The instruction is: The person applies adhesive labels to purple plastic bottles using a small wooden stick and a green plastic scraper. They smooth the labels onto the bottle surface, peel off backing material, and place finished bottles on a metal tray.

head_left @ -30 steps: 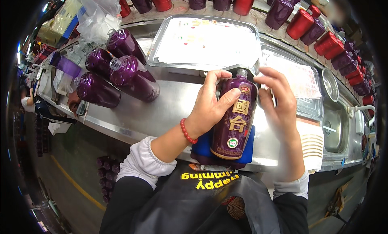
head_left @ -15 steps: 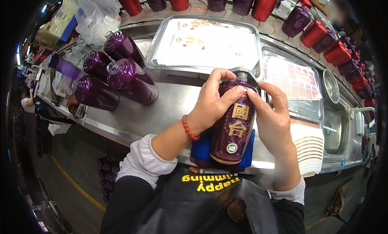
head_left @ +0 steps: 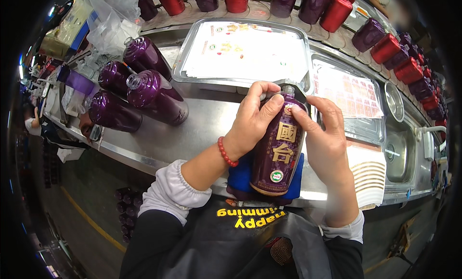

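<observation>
A dark purple bottle [head_left: 270, 158] with gold characters, a round gold emblem and a small white-green decal leans tilted before me, its clear neck away from me. My left hand [head_left: 250, 116] is closed around its left shoulder, the thumb raised beside the neck. From the right, my right hand [head_left: 328, 134] grips the shoulder, with its thumb on the surface by the emblem. Beneath the bottle lies a blue cloth [head_left: 242, 172]. Beyond it, a metal tray [head_left: 179, 73] holds white decal sheets [head_left: 245, 55].
Several plain purple bottles [head_left: 156, 98] stand to the left on the steel counter [head_left: 202, 120]. Right of the tray are a second tray with printed sheets [head_left: 349, 93], gold-striped strips [head_left: 368, 175] and a sink [head_left: 399, 158]. Red and purple bottles [head_left: 334, 14] line a curved conveyor behind.
My left thumb has slid up toward the neck, uncovering the round gold emblem. My right thumb has shifted slightly. Bottles on the conveyor have moved to the right.
</observation>
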{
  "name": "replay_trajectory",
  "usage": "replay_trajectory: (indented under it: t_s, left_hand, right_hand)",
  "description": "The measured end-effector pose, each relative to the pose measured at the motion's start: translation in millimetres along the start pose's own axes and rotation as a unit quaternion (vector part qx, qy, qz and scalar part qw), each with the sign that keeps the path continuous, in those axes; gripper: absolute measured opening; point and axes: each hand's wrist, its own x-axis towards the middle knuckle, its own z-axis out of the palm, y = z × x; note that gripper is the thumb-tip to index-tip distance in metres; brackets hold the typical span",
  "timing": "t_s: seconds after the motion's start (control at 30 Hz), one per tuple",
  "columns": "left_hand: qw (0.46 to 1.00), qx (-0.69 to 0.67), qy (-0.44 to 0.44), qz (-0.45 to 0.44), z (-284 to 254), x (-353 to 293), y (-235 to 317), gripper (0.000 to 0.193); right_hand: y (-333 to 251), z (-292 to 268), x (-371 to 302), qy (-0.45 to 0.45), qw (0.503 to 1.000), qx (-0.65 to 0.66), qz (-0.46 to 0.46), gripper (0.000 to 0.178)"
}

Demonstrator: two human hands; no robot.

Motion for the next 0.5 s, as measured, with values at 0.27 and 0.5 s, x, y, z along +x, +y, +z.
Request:
replay_trajectory:
  t_s: [0.27,0.5]
  left_hand:
    - [0.999,-0.02,-0.006,0.026,1,-29,-3,0.072]
    - [0.998,0.03,-0.017,0.049,-3,-43,-10,0.094]
  right_hand:
    - [-3,-4,-33,-0.021,0.921,0.297,0.252,0.045]
    - [2,14,-45,-0.067,0.854,0.418,0.301,0.089]
